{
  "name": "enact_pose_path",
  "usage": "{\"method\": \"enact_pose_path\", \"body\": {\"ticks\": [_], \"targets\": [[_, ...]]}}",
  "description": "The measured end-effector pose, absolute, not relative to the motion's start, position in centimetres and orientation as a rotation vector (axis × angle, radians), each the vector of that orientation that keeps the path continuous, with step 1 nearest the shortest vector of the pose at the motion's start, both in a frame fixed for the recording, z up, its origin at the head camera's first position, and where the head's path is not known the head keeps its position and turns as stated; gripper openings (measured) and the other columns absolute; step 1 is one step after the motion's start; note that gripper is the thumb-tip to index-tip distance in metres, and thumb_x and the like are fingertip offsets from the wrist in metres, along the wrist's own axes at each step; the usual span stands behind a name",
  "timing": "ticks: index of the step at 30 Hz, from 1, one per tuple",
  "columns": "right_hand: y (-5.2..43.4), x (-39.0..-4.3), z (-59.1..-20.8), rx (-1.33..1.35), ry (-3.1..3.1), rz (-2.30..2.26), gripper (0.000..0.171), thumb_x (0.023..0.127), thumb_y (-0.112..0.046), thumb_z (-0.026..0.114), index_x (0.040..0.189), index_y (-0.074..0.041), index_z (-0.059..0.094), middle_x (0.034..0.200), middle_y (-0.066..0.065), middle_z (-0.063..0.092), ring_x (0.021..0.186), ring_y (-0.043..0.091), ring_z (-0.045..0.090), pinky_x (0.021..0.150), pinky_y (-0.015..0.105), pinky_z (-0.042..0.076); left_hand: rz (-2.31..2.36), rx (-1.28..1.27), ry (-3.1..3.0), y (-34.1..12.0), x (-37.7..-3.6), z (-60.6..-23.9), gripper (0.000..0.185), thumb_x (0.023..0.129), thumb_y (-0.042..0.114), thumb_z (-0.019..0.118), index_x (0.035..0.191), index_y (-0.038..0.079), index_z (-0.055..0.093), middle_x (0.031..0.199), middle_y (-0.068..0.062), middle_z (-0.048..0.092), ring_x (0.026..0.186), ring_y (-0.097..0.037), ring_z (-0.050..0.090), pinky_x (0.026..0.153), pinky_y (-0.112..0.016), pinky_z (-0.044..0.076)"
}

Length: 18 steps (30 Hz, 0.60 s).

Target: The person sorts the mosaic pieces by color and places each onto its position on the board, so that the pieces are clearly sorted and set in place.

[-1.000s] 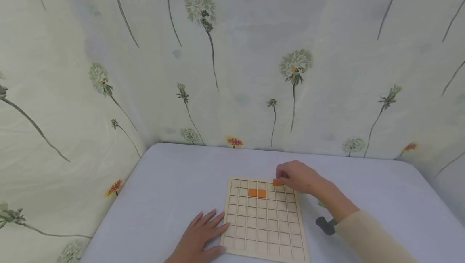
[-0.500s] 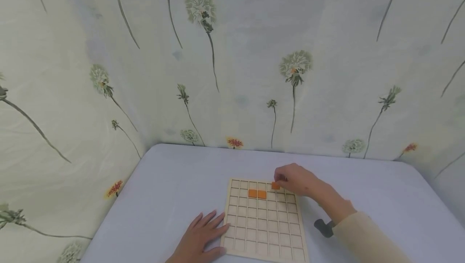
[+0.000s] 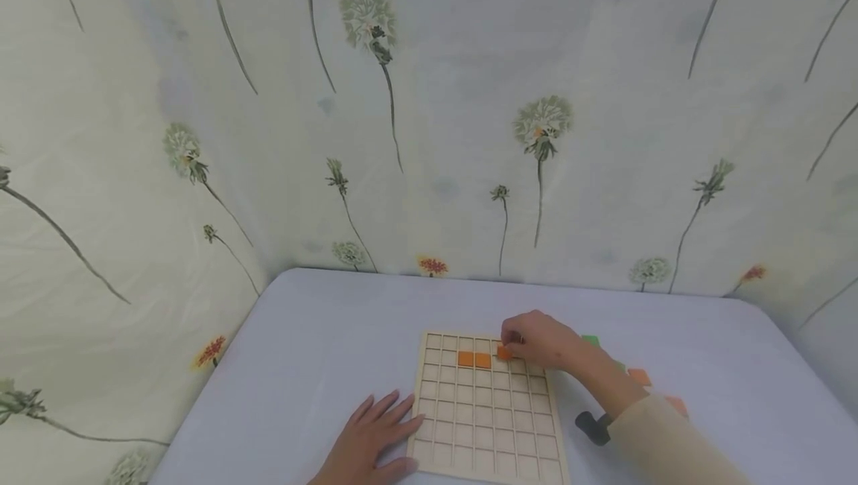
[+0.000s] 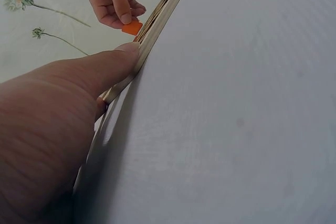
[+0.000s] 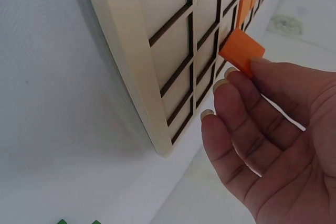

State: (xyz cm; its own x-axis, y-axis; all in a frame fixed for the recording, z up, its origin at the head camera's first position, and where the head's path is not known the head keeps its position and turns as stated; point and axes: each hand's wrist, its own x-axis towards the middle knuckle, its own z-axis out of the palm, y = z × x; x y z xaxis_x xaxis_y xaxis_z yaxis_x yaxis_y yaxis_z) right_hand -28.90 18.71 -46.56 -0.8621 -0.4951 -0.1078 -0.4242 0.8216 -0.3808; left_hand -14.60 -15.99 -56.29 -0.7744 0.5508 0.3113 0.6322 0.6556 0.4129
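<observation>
Pinching a small orange square tile (image 5: 241,51) between thumb and fingertips, the right hand (image 3: 541,341) is holding it just above the wooden grid board (image 3: 485,414), over the second row from the far edge and just right of two orange tiles (image 3: 474,359) that are already sitting side by side in their cells; whether the held tile is touching the board cannot be told. In the left wrist view the same tile (image 4: 132,27) is showing below the curled fingers, close to the board's surface. The left hand (image 3: 367,446) is lying flat with straight, relaxed fingers on the desk (image 3: 315,351), its fingertips pressing against the board's near left edge (image 4: 137,61) and gripping nothing. Beyond the right hand, loose tiles are lying on the desk to the right of the board: a green one (image 3: 590,340) near the knuckles and two orange ones (image 3: 639,377) farther right beside the beige sleeve (image 3: 670,451). Flower-printed fabric (image 3: 429,112) is hanging behind and to the left of the desk
</observation>
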Motion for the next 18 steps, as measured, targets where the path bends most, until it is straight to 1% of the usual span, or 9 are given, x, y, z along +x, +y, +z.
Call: {"method": "enact_pose_path", "body": {"ticks": [10, 15, 18], "targets": [[18.51, -28.91, -47.03, -0.740, 2.796, -0.534, 0.013, 0.096, -0.011, 0.074, 0.087, -0.019, 0.069, 0.081, -0.011, 0.063, 0.076, 0.013, 0.055, 0.071, 0.035, 0.052, -0.768, -0.983, -2.731, -16.06, -14.65, -56.14, 0.054, 0.102, 0.053, 0.060, 0.147, 0.023, 0.063, 0.159, -0.002, 0.050, 0.147, -0.032, 0.044, 0.111, -0.069, 0.036], [18.41, -29.01, -47.30, -0.716, 2.797, -0.532, 0.014, 0.097, -0.013, 0.074, 0.087, -0.020, 0.069, 0.081, -0.011, 0.063, 0.078, 0.013, 0.055, 0.073, 0.035, 0.052, -0.766, -0.981, -2.739, -16.09, -14.72, -56.27, 0.054, 0.102, 0.054, 0.059, 0.148, 0.024, 0.063, 0.160, -0.002, 0.049, 0.148, -0.031, 0.043, 0.112, -0.069, 0.035], [18.35, -29.17, -47.60, -0.688, 2.800, -0.531, 0.013, 0.097, -0.014, 0.074, 0.087, -0.021, 0.069, 0.082, -0.012, 0.063, 0.080, 0.013, 0.055, 0.077, 0.036, 0.054, -0.764, -0.976, -2.746, -16.10, -14.74, -56.50, 0.055, 0.102, 0.055, 0.058, 0.148, 0.025, 0.062, 0.160, 0.000, 0.049, 0.149, -0.029, 0.042, 0.113, -0.067, 0.034]]}}
